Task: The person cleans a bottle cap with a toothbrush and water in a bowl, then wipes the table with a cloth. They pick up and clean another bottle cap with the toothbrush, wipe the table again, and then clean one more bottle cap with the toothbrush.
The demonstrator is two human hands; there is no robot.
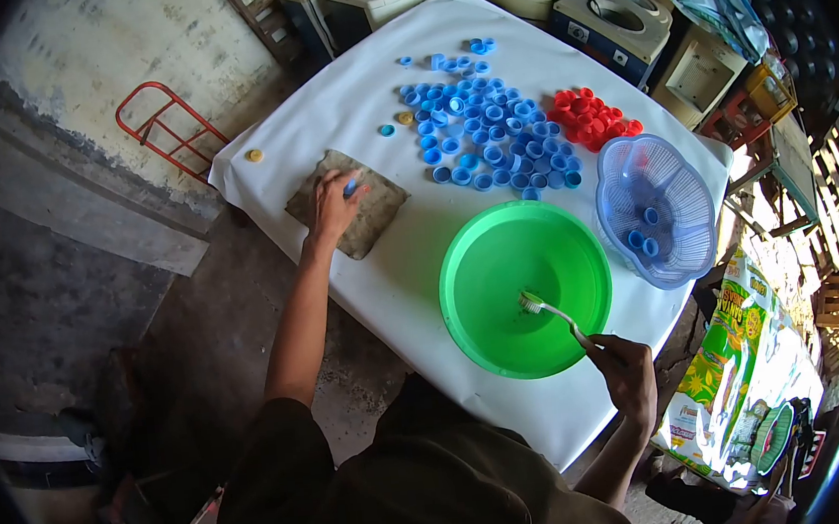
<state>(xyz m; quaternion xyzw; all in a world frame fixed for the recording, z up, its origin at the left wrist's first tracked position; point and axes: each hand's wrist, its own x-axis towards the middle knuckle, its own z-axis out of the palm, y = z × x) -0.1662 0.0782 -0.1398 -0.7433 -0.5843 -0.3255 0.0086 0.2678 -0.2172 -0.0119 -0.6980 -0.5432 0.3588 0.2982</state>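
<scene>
Our dark shirt (430,501) fills the bottom of the view, and both arms reach from it over the white-covered table (393,304). Our right hand (626,369) has its fingers closed round the end of the toothbrush (556,312), whose bristles hang over the inside of the green basin (480,272); whether they touch the bottom, we cannot tell. Our left hand (337,205) is on the brownish cloth (373,226), fingers drawn in around one blue cap (351,186) (half hidden by the fingers, so we cannot say which way its open side faces).

More blue caps (494,113) spread beyond the basin, with red caps (587,118) heaped just beside them, and three blue ones sit in the bluish basket (651,172) at the basin's right.

To handle these well, we judge that the small cap is best steadied by its sides against the cloth, where it should be less apt to skid. The brush is better tilted head-down over the basin so any drips fall inside, and a hold nearer the bristles would give us finer control.
</scene>
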